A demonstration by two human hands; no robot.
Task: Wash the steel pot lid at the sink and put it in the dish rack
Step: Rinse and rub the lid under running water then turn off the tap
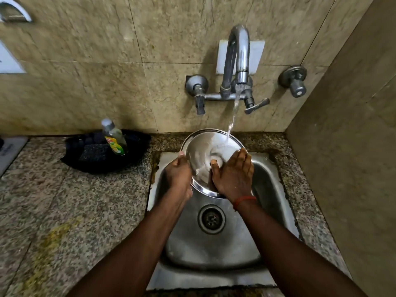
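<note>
Held round, shiny steel lid (pixel 201 151) by its rim in curled left hand (pixel 179 175), pressed right hand (pixel 233 174) flat against it.

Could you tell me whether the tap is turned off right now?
No, water runs from the faucet onto the steel lid over the sink.

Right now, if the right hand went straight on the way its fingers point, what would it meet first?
The right hand lies flat on the steel pot lid. Going on, it would clear the far rim right of the water stream and probably meet the tiled wall; depth is unclear.
</note>
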